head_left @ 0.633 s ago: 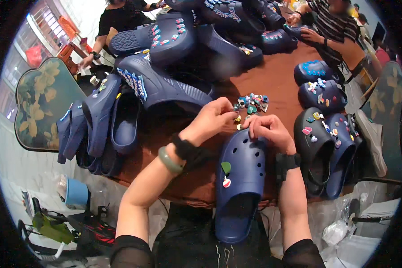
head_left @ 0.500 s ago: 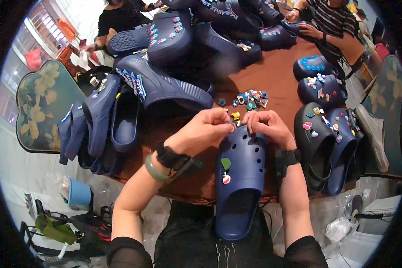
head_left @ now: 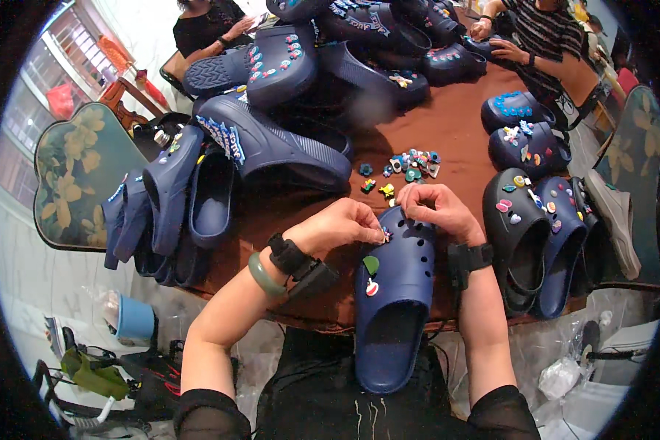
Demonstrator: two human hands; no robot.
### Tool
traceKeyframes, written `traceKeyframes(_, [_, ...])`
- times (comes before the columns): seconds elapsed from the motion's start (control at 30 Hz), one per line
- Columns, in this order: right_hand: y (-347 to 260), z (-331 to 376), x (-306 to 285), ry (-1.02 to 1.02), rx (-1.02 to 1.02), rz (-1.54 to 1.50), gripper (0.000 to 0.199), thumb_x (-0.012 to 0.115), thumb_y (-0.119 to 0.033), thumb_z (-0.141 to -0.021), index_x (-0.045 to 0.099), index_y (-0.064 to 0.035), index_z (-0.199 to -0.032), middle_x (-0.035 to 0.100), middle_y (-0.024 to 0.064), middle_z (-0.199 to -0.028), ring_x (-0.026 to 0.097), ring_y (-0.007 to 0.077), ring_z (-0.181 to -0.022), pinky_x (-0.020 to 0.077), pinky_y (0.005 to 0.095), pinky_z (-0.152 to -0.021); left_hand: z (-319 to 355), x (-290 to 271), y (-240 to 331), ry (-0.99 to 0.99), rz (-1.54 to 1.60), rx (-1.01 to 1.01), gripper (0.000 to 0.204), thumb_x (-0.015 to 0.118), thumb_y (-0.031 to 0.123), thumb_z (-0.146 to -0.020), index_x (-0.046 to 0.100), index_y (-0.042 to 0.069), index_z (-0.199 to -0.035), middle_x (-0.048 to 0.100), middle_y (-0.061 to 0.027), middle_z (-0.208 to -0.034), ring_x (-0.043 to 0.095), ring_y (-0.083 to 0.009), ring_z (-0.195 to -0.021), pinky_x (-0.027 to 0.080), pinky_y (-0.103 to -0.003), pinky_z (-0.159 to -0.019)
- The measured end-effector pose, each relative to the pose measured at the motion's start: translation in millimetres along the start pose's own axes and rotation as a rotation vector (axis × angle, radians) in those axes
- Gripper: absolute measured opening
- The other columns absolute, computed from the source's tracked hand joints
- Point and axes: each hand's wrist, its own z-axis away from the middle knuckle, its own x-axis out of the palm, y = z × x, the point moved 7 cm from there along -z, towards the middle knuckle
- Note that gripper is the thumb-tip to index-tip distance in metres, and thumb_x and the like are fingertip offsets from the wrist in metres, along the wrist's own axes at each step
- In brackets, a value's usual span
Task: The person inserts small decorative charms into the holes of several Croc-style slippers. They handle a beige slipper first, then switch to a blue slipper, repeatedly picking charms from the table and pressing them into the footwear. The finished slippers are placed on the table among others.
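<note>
A navy clog [head_left: 403, 275] with round vent holes lies in front of me, toe away, its heel over the table's near edge. It carries a green charm [head_left: 371, 265] and a red-and-white charm [head_left: 372, 289] on its left side. My left hand [head_left: 345, 224] pinches a small charm [head_left: 386, 235] against the clog's upper, above the green one. My right hand [head_left: 441, 210] curls over the toe, fingers closed; what they grip is partly hidden. Just beyond the toe lie a yellow charm [head_left: 386, 190] and a pile of colourful charms [head_left: 415, 164].
Large navy clogs [head_left: 271, 143] are heaped at far left, with upright slippers [head_left: 213, 198] beside them. Decorated clogs [head_left: 517, 231] line the right side of the brown-covered table [head_left: 447, 121]. Two people sit across, one touching a clog. A blue bucket [head_left: 135, 318] stands on the floor.
My left hand has moved down from the toe tip to the clog's upper left with the small charm. My right hand stays at the toe. The far-left person's arms have moved.
</note>
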Motion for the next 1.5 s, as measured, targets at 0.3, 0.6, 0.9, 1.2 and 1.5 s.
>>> traceKeyframes(0.3, [-1, -3, 6, -0.035, 0.013, 0.040, 0.017, 0.070, -0.016, -0.085, 0.059, -0.0046, -0.080, 0.059, 0.0007, -0.090, 0.055, 0.0117, -0.089, 0.0439, 0.0279, -0.083, -7, -7, -3, -0.020, -0.063, -0.128, 0.018, 0.080, 0.016, -0.074, 0.066, 0.006, -0.081, 0.063, 0.0015, -0.073, 0.048, -0.0062, -0.061, 0.036, -0.024, -0.054])
traceKeyframes(0.6, [1, -4, 9, -0.026, 0.033, 0.016, 0.017, 0.071, -0.015, -0.084, 0.058, -0.0048, -0.080, 0.059, 0.0006, -0.092, 0.055, 0.0117, -0.091, 0.0436, 0.0279, -0.084, -3, -2, -7, 0.164, 0.045, -0.166, 0.034, 0.082, 0.011, -0.067, 0.054, 0.010, -0.088, 0.060, 0.0004, -0.074, 0.051, -0.0098, -0.062, 0.035, -0.024, -0.052])
traceKeyframes(0.9, [2, -6, 9, -0.022, 0.045, 0.030, 0.017, 0.071, -0.015, -0.084, 0.058, -0.0053, -0.080, 0.059, 0.0001, -0.092, 0.054, 0.0112, -0.091, 0.0434, 0.0279, -0.084, -4, 4, -6, 0.117, 0.134, 0.056, 0.010, 0.075, 0.008, -0.080, 0.066, 0.005, -0.085, 0.063, 0.0012, -0.076, 0.054, -0.0069, -0.065, 0.040, -0.023, -0.055])
traceKeyframes(1.2, [1, -5, 11, -0.007, 0.039, 0.041, 0.017, 0.071, -0.015, -0.083, 0.058, -0.0051, -0.080, 0.059, -0.0006, -0.090, 0.054, 0.0099, -0.088, 0.0437, 0.0270, -0.081, -5, 0, -9, 0.020, 0.049, -0.001, 0.018, 0.074, 0.015, -0.082, 0.067, 0.002, -0.091, 0.065, -0.0003, -0.081, 0.056, -0.0081, -0.073, 0.043, -0.024, -0.061])
traceKeyframes(1.5, [9, -6, 10, -0.018, 0.131, 0.047, 0.018, 0.070, -0.016, -0.082, 0.056, -0.0056, -0.079, 0.056, 0.0009, -0.091, 0.053, 0.0120, -0.092, 0.0416, 0.0286, -0.085, -19, 3, -6, 0.111, -0.306, 0.061, 0.028, 0.077, 0.012, -0.074, 0.057, 0.002, -0.092, 0.060, -0.0026, -0.074, 0.056, -0.0104, -0.070, 0.044, -0.026, -0.059])
